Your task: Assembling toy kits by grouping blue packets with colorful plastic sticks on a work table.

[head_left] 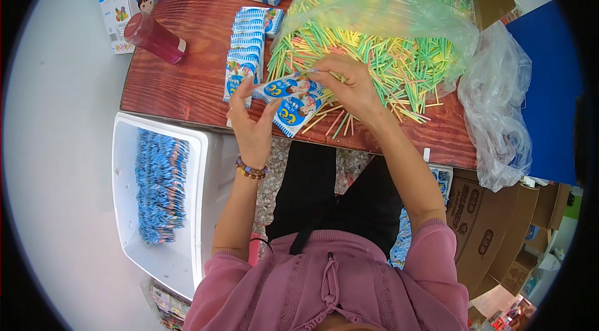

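Blue-and-white sachets [292,101] fan between both hands, long axes toward 4 o'clock: left hand [251,120] grips them at 9, right hand [351,84] pinches at 2.

Both hands [253,120] [352,87] hold blue packets [290,100] beside coloured straws [387,63].

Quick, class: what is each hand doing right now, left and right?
Left hand: closed on a small fan of blue-and-white packets.
Right hand: fingers pinched at the packets' top edge, beside the pile of coloured straws.
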Demonstrator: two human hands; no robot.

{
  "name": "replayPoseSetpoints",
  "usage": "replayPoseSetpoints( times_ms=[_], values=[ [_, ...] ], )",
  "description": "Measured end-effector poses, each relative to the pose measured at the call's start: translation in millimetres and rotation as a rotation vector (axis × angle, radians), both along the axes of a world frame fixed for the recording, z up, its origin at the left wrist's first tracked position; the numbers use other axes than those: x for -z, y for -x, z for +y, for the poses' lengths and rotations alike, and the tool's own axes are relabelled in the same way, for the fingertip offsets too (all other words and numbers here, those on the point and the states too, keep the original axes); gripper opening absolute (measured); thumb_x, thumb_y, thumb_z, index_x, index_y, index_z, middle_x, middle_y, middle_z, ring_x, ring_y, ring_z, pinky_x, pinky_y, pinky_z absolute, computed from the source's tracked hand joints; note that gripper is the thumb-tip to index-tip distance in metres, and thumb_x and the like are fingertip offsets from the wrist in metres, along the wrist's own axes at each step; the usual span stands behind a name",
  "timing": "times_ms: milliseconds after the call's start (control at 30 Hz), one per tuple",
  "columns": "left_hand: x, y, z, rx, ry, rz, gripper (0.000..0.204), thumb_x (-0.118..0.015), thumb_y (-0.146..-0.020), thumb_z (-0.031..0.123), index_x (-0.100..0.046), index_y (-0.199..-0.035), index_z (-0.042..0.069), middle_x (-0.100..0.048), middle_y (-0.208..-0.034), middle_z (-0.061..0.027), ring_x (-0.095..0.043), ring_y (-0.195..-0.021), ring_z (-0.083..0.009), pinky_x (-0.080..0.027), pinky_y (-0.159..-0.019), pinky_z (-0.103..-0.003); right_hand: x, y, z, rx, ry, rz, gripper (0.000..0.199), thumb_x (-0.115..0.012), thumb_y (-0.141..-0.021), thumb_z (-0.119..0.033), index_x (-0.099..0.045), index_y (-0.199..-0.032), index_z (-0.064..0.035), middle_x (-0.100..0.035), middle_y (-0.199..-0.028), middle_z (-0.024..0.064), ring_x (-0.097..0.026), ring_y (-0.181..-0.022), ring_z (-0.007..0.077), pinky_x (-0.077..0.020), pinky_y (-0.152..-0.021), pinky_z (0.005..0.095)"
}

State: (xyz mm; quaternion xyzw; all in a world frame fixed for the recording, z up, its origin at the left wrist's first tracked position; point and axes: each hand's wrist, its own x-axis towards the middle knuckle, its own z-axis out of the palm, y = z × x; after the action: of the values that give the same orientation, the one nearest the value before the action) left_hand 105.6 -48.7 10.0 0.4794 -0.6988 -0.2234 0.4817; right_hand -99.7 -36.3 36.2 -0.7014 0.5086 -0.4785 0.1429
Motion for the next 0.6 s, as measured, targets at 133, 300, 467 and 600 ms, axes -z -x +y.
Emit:
replayPoseSetpoints(
  times_ms=[133,300,467,600],
  values=[
    [-18,7,6,0.343,-0.45,0.602,0.027,-0.067,-0.087,0.005,-0.061,-0.113,0.0,-0.063,-0.104,-0.0035,-0.059,-0.093,-0.008,-0.05,-0.076,-0.023,-1,2,25,-0.157,-0.445,-0.518,0.011,-0.066,-0.089,-0.01,-0.065,-0.093,-0.0005,-0.06,-0.083,-0.0011,-0.051,-0.075,0.0055,-0.0414,-0.067,0.022],
    [-21,20,22,0.379,-0.616,0.654,0.016,-0.067,-0.088,0.006,-0.065,-0.103,-0.002,-0.066,-0.09,-0.0017,-0.06,-0.08,-0.0054,-0.049,-0.069,-0.021,9,-4,54,-0.123,-0.459,-0.711,0.009,-0.066,-0.089,-0.007,-0.066,-0.093,0.0002,-0.059,-0.082,-0.0039,-0.048,-0.074,0.0039,-0.0405,-0.066,0.0208],
    [-15,28,40,0.432,-0.672,0.658,0.013,-0.068,-0.088,0.005,-0.066,-0.098,-0.003,-0.066,-0.086,-0.0009,-0.059,-0.077,-0.0047,-0.049,-0.069,-0.021,19,-1,78,-0.036,-0.464,-0.821,0.012,-0.068,-0.087,-0.008,-0.063,-0.081,0.0012,-0.053,-0.073,-0.0042,-0.045,-0.07,0.003,-0.0375,-0.061,0.0205],
    [-9,40,56,0.363,-0.717,0.776,0.017,-0.068,-0.087,0.004,-0.067,-0.103,-0.003,-0.068,-0.091,-0.0023,-0.06,-0.078,-0.005,-0.049,-0.071,-0.02,30,10,95,-0.034,-0.495,-0.804,0.01,-0.068,-0.087,-0.008,-0.065,-0.082,0.001,-0.059,-0.076,-0.0027,-0.049,-0.072,0.0028,-0.0398,-0.064,0.0203]
  ],
)
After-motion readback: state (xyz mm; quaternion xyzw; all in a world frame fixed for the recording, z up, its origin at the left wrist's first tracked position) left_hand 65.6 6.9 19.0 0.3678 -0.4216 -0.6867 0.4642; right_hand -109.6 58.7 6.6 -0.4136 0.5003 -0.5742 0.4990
